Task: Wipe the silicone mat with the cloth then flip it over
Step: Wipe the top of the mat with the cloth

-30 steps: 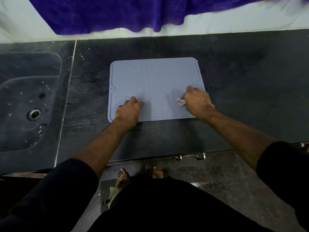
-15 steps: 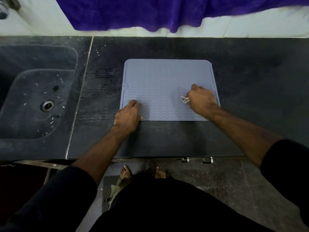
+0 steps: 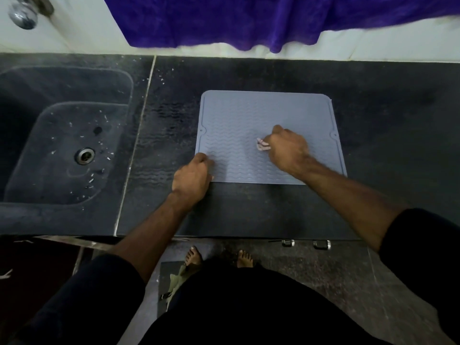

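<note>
My right hand [image 3: 288,150] clutches a small bunched cloth [image 3: 262,145] mid-mat, my left hand [image 3: 193,176], fingers curled, presses the near-left corner of the silicone mat [image 3: 249,113], which lies flat on the dark counter [image 3: 385,115], mostly unwiped stretching away beyond my knuckles.

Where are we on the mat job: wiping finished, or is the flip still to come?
Still wiping. The right hand grips a small bunched cloth and presses it on the silicone mat, right of its middle. The left hand rests on the mat's near left corner, apparently to steady it. How much has been wiped cannot be told. The mat lies flat on the counter, ridged side up, so the flip is left.
</note>
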Tool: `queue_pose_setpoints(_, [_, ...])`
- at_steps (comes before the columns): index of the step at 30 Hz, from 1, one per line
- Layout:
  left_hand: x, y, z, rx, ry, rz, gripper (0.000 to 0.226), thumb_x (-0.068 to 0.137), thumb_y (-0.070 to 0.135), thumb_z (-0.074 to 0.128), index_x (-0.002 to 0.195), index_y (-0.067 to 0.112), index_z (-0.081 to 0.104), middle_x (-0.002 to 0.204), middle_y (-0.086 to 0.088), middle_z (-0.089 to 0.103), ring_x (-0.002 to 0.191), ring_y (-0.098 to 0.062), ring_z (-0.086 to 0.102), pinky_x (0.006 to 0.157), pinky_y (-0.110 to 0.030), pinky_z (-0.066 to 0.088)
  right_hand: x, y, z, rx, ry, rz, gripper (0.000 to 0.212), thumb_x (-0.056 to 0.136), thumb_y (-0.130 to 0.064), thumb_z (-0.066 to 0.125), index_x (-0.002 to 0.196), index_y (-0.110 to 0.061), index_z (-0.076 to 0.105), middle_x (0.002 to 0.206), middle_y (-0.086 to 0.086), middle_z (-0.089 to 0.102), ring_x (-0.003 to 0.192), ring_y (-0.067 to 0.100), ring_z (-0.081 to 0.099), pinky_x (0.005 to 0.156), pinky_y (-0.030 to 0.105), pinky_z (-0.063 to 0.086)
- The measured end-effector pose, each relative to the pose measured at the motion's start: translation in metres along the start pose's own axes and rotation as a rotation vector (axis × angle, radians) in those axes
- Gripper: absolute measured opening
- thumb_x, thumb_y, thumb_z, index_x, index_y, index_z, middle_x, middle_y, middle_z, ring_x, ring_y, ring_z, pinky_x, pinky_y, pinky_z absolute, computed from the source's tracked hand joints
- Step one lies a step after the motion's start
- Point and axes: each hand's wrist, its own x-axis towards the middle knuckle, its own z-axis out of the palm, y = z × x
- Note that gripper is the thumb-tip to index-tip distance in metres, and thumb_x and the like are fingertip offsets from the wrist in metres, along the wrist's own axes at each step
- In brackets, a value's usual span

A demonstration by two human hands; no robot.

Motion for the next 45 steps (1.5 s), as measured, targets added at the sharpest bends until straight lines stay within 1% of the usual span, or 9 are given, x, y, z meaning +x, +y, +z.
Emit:
queue_pose_setpoints(5, [0.002, -0.006, -0.008, 0.109, -0.021, 0.044, 0.028, 0.095, 0.028, 0.055, 0.121, 0.02, 0.061, 0.13, -0.002, 0.049, 0.101, -0.031, 0.062, 0.082, -0.043, 0.05, 0.0, -0.034, 0.009, -0.068, -0.02, -0.154, 0.033, 0.087, -0.008, 0.053, 0.119, -0.01, 0.061, 0.118, 0.014, 0.05, 0.102, 0.034, 0.056, 0.078, 0.039, 0.049])
queue_pose_setpoints(11, [0.003, -0.009, -0.01, 0.114, -0.047, 0.051, 0.025, 0.096, 0.025, 0.054, 0.118, 0.015, 0.06, 0.126, -0.006, 0.052, 0.099, -0.031, 0.063, 0.083, -0.044, 0.053, 0.007, -0.011, 0.0, -0.051, -0.012, -0.009, 0.033, 0.085, -0.013, 0.065, 0.117, -0.006, 0.062, 0.112, 0.015, 0.054, 0.096, 0.033, 0.057, 0.075, 0.039, 0.051])
queue_pose_setpoints(16, [0.004, -0.018, -0.008, 0.087, -0.046, 0.036, 0.019, 0.098, 0.024, 0.05, 0.114, 0.015, 0.055, 0.119, -0.008, 0.056, 0.094, -0.032, 0.064, 0.079, -0.044, 0.052, 0.016, -0.068, 0.006, -0.028, -0.019, -0.155, 0.029, 0.089, -0.011, 0.054, 0.116, -0.009, 0.063, 0.118, 0.014, 0.05, 0.102, 0.033, 0.055, 0.079, 0.04, 0.051])
queue_pose_setpoints(23, [0.007, -0.022, -0.011, 0.156, -0.103, 0.102, 0.023, 0.097, 0.023, 0.051, 0.116, 0.011, 0.056, 0.121, -0.008, 0.056, 0.097, -0.031, 0.064, 0.08, -0.043, 0.051, 0.02, -0.052, -0.003, -0.06, -0.046, -0.063, 0.029, 0.089, -0.021, 0.062, 0.117, -0.012, 0.063, 0.114, 0.012, 0.052, 0.097, 0.03, 0.056, 0.072, 0.035, 0.048])
queue_pose_setpoints(29, [-0.002, -0.022, -0.014, 0.159, -0.169, 0.166, 0.029, 0.098, 0.023, 0.047, 0.123, 0.012, 0.056, 0.13, -0.005, 0.045, 0.1, -0.032, 0.062, 0.083, -0.046, 0.052, 0.033, -0.123, -0.001, -0.006, -0.055, -0.177, 0.035, 0.082, -0.013, 0.066, 0.117, -0.012, 0.063, 0.116, 0.012, 0.051, 0.096, 0.031, 0.056, 0.073, 0.038, 0.047])
queue_pose_setpoints(32, [-0.003, -0.025, -0.018, 0.187, -0.174, 0.205, 0.028, 0.099, 0.026, 0.045, 0.122, 0.017, 0.057, 0.131, -0.005, 0.041, 0.099, -0.03, 0.062, 0.081, -0.044, 0.05, 0.03, -0.106, -0.001, -0.04, -0.081, -0.153, 0.03, 0.085, -0.014, 0.063, 0.115, -0.013, 0.063, 0.117, 0.012, 0.05, 0.098, 0.032, 0.056, 0.074, 0.037, 0.047])
queue_pose_setpoints(37, [-0.003, -0.025, -0.018, 0.206, -0.171, 0.229, 0.026, 0.098, 0.026, 0.047, 0.12, 0.018, 0.059, 0.132, -0.006, 0.04, 0.099, -0.029, 0.061, 0.081, -0.044, 0.051, 0.036, -0.077, -0.007, -0.02, -0.06, -0.033, 0.024, 0.087, -0.019, 0.062, 0.108, -0.008, 0.065, 0.11, 0.013, 0.053, 0.09, 0.032, 0.059, 0.065, 0.032, 0.043])
queue_pose_setpoints(42, [-0.003, -0.03, -0.013, 0.178, -0.177, 0.222, 0.034, 0.096, 0.025, 0.05, 0.128, 0.019, 0.055, 0.142, -0.003, 0.036, 0.105, -0.031, 0.06, 0.085, -0.044, 0.049, 0.051, -0.151, -0.006, 0.087, -0.043, -0.147, 0.029, 0.085, -0.019, 0.065, 0.112, -0.008, 0.061, 0.11, 0.013, 0.055, 0.091, 0.031, 0.058, 0.067, 0.033, 0.041])
queue_pose_setpoints(45, [-0.003, -0.035, -0.014, 0.15, -0.189, 0.241, 0.034, 0.096, 0.026, 0.05, 0.13, 0.023, 0.054, 0.142, 0.0, 0.035, 0.107, -0.028, 0.059, 0.086, -0.044, 0.047, 0.051, -0.142, -0.005, 0.028, -0.086, -0.182, 0.032, 0.084, -0.014, 0.065, 0.115, -0.011, 0.061, 0.112, 0.012, 0.053, 0.092, 0.03, 0.056, 0.068, 0.035, 0.043])
